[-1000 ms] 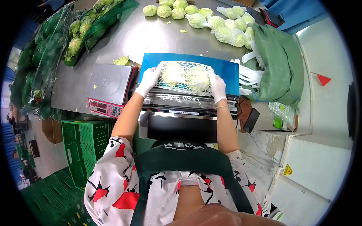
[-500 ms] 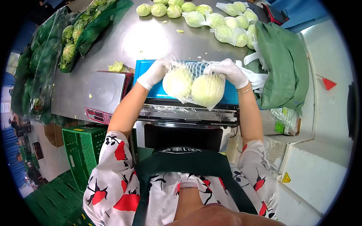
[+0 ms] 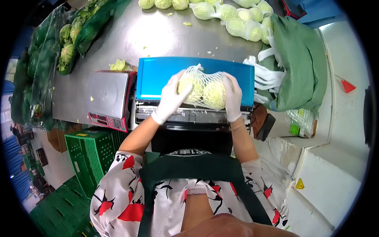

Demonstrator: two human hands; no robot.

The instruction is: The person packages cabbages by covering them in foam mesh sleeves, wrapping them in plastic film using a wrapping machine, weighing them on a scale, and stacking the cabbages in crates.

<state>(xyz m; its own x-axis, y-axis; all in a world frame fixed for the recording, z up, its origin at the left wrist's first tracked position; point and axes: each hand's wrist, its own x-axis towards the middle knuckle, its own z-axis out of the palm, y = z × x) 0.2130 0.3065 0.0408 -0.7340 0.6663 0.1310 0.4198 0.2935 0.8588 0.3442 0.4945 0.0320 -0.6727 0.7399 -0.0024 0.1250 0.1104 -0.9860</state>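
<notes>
Two round pale green cabbages in a white mesh net (image 3: 213, 94) rest at the front edge of the blue tray (image 3: 158, 69). The net's gathered end points to the far side. My gloved left hand (image 3: 171, 96) grips the bundle's left side, its thumb lying over the near cabbage. On the right side, my gloved right hand (image 3: 233, 94) presses in with its fingers along the net. Below the bundle runs the metal front of a wrapping machine (image 3: 189, 115) with clear film on it.
A flat scale (image 3: 107, 94) stands left of the tray. Several netted cabbages (image 3: 237, 27) and bare cabbages (image 3: 180, 4) lie at the back. A green sack (image 3: 296, 63) with white nets (image 3: 268, 75) is at right. Green crates (image 3: 89, 158) stand lower left.
The netted cabbages have been lowered onto the tray's front. My hands have moved from the net's upper corners down to its two sides.
</notes>
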